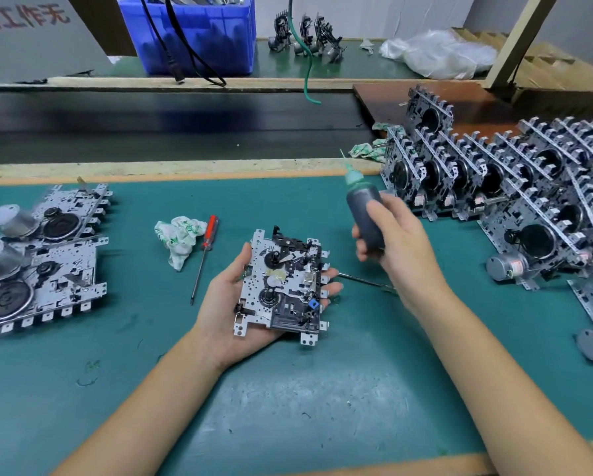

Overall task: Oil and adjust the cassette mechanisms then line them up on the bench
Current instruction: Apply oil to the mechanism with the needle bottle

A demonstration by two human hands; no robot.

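Even, cool overhead light fills the scene, bright with no harsh hotspots. The green bench (288, 407) shows only soft, faint shadows under the forearms. A dull sheen sits on the dark belt (167, 118) beyond it, with a bluish reflection below the blue bin (192, 32). Wide-angle distortion bows the bench edge and stretches the corners. The middle reads sharp; the mechanisms at far left (40, 255) smear, with a hint of motion blur, and the oil bottle (365, 214) in the right hand (398, 245) looks slightly soft. The white plastic bag (439, 53) at the back nearly blows out.
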